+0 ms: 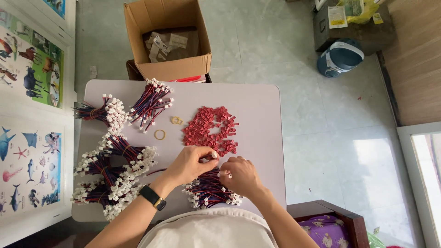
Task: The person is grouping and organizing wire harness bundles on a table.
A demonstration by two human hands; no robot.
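My left hand [188,164] and my right hand [240,175] meet over the near edge of a small white table [257,98]. The left hand's fingertips pinch a small white connector end, and the right hand grips thin red and blue wires beside it. Under both hands lies a loose bundle of red and blue wires with white plugs [209,192]. Just beyond the hands sits a pile of small red connector housings [210,128]. A black watch is on my left wrist [152,197].
Several banded wire bundles [110,165] lie on the table's left side, with more at the back left [149,103]. Rubber bands [160,134] lie near the middle. An open cardboard box [167,39] stands behind the table. A wooden chair arm [340,216] is at right.
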